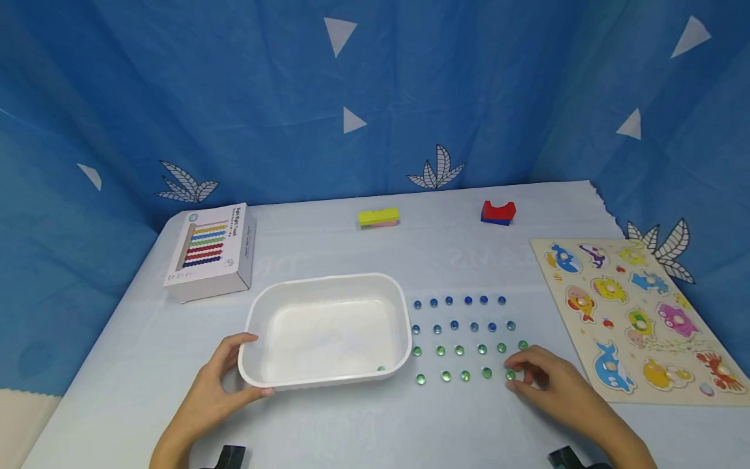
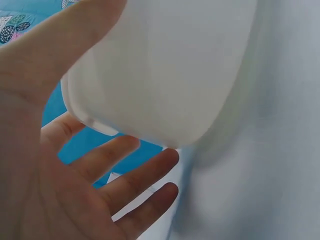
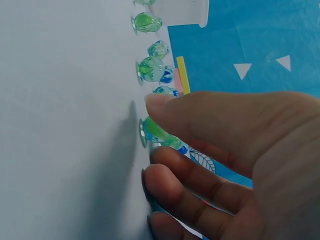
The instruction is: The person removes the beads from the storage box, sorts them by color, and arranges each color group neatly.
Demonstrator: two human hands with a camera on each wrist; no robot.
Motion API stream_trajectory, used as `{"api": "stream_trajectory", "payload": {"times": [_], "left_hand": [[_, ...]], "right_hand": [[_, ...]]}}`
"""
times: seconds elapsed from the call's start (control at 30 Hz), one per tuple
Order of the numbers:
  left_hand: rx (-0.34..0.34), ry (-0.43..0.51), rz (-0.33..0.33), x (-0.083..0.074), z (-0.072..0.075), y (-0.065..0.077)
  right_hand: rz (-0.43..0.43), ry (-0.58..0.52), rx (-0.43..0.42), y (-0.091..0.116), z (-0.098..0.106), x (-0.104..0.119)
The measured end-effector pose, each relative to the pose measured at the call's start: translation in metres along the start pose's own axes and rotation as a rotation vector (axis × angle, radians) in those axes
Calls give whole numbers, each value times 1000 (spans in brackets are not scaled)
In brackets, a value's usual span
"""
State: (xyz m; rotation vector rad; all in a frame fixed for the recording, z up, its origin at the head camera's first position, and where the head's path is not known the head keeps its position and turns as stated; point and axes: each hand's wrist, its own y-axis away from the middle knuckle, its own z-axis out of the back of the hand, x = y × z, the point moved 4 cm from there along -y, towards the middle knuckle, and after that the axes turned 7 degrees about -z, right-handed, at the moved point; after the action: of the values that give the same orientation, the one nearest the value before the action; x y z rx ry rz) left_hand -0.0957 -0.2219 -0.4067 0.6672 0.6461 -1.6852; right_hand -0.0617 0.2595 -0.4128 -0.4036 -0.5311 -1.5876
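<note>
My left hand grips the left end of a white plastic tub, thumb at the near side and fingers by the left rim. In the left wrist view the tub's wall sits between thumb and fingers. One green marble lies inside, near the right front corner. My right hand is at the right end of the nearest row, thumb and index finger closed about a green glass marble. That marble shows between thumb and index finger in the right wrist view, low at the tabletop.
Rows of green marbles and blue marbles lie right of the tub. A wooden picture puzzle board is at the right. Farther back are a boxed toy, a yellow block and a red block.
</note>
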Motion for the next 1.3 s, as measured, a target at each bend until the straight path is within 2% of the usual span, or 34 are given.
{"api": "stream_trajectory", "payload": {"times": [0.17,0.27,0.4,0.6,0.83,1.07,1.17,1.3], "left_hand": [[-78,-53,-50,-2,2,0],[-117,-20,-92,-2,4,0],[-138,18,-118,-1,6,1],[-140,23,-128,-1,7,1],[-130,-20,-101,-1,7,1],[-127,-20,-101,-1,6,1],[-123,-26,-99,-1,6,1],[-114,-43,-92,-3,6,1]], "right_hand": [[-13,10,8,0,3,-1],[-23,17,16,0,4,-1],[-31,16,27,0,4,-1],[-29,22,28,0,7,0],[86,-1,-63,-1,21,5],[189,-17,-121,-15,43,26],[182,2,-59,-22,46,33],[117,10,120,-25,39,31]]}}
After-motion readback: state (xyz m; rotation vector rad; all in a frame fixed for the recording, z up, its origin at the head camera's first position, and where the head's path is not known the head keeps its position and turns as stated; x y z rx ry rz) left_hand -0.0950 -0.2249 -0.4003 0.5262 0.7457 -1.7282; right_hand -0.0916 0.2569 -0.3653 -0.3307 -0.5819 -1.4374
